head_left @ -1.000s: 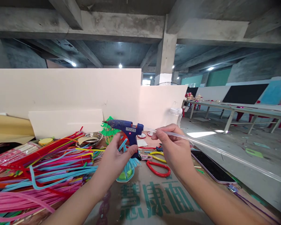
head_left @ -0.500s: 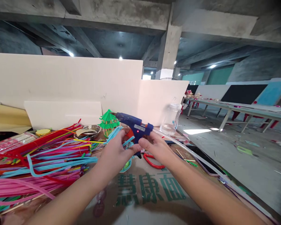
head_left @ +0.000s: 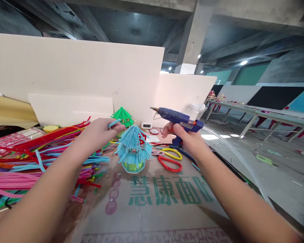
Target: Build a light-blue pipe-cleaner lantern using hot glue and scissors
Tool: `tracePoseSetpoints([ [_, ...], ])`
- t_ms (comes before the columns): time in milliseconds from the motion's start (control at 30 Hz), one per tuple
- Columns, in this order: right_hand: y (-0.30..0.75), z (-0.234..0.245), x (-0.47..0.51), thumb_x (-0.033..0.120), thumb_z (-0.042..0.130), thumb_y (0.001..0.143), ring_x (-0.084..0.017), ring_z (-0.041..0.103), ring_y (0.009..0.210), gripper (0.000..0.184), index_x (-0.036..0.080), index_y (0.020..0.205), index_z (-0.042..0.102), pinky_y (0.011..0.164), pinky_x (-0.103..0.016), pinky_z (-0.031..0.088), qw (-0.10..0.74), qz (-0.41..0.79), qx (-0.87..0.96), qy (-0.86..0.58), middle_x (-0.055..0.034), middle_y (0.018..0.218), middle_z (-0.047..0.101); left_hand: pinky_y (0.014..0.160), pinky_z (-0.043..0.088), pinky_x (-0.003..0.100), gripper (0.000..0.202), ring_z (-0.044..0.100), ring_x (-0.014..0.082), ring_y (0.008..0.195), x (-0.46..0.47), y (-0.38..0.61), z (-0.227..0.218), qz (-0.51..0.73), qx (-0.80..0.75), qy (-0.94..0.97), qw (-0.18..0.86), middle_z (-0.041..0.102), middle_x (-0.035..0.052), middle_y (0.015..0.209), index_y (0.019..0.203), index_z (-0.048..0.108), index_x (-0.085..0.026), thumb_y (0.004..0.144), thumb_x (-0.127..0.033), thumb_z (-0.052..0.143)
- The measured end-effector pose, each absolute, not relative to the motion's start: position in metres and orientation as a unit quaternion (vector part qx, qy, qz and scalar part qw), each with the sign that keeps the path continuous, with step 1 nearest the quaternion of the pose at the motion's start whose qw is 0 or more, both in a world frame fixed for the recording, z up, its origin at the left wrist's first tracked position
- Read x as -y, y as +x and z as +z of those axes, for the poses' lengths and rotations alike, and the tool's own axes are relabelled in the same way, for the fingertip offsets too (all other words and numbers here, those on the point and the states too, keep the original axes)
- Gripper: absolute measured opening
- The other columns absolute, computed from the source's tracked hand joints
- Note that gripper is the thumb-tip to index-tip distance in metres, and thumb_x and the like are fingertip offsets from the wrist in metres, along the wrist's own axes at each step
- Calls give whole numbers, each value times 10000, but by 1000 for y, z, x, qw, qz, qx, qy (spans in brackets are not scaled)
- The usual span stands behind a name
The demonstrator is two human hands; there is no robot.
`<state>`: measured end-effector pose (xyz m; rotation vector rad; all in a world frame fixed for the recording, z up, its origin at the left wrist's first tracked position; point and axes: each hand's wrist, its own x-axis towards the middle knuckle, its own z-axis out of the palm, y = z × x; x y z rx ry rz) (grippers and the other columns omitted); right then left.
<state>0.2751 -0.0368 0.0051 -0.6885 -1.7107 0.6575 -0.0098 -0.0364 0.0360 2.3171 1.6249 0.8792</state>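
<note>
My right hand (head_left: 188, 136) is closed around the grip of a dark blue hot glue gun (head_left: 176, 116), its nozzle pointing left. Pinched in my left hand (head_left: 100, 135) is a short light-blue pipe cleaner (head_left: 114, 123), held behind and left of the blue model. That model, a little light-blue pagoda (head_left: 133, 146) covered in pipe cleaners with a green base, stands upright on the table between my hands. Behind it, partly covered by my left hand and the blue model, is a green pagoda (head_left: 123, 116).
Bundles of coloured pipe cleaners (head_left: 53, 162) cover the left side. Red-handled scissors (head_left: 169, 164) and yellow-handled scissors (head_left: 172, 154) lie right of the blue model. At the back are a small white digital clock (head_left: 146, 125), a clear bottle (head_left: 197, 109) and white boards (head_left: 73, 71).
My hands have moved apart; the glue gun has shifted right with my right hand. My left hand has moved left and up with the pipe cleaner. The blue pagoda now shows in full.
</note>
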Motion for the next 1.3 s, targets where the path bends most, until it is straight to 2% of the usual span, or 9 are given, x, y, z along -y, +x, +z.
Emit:
tracePoseSetpoints([
  [133,292,5,33,655,520,859,-228,682,888,497,198,871,715,837,-365,535,452,244,803,-301,-72,913,724,596,399,281,486,580,206,650,17,-9,23,361,-535,758,93,641,34,658,1034,712,-177,858,-558,467],
  [233,294,5,36,662,514,855,-225,679,843,510,198,858,727,762,-337,534,377,232,831,-335,-67,878,730,673,442,289,533,621,212,710,14,-2,16,366,-516,766,115,681,39,731,1184,678,-192,864,-567,476],
  [400,285,6,37,634,588,804,-159,590,577,460,197,684,666,591,-285,495,349,214,843,-349,-14,640,659,837,465,315,556,657,245,931,11,2,8,370,-490,780,119,723,76,1083,1197,677,-207,844,-601,506],
  [467,282,6,36,609,609,795,-148,561,551,420,203,693,649,559,-272,476,346,218,846,-341,-2,618,641,858,464,326,541,653,257,988,9,1,6,370,-476,788,126,715,74,1138,1187,683,-222,843,-601,508],
  [667,283,4,36,432,687,795,-133,561,583,271,183,884,631,542,-234,445,346,238,844,-333,8,677,638,788,471,300,454,660,223,830,7,1,4,355,-481,793,120,748,39,946,1153,707,-250,845,-530,524],
  [867,283,1,36,391,741,733,-130,558,616,313,177,943,652,541,-216,442,360,208,826,-381,7,729,636,747,459,285,455,618,200,708,8,1,6,335,-485,801,105,699,22,753,1174,696,-240,842,-501,526],
  [1033,281,0,36,461,739,710,-155,576,672,377,172,939,657,598,-250,456,358,189,829,-386,-16,774,654,759,455,284,436,600,194,697,10,1,7,332,-482,806,89,694,25,794,1164,700,-248,846,-489,521],
  [1300,279,-1,36,432,747,707,-157,581,666,296,184,852,674,600,-256,458,377,167,817,-403,-15,768,667,765,457,281,445,621,209,751,10,2,8,324,-485,808,80,714,36,855,1169,696,-246,847,-494,513],
])
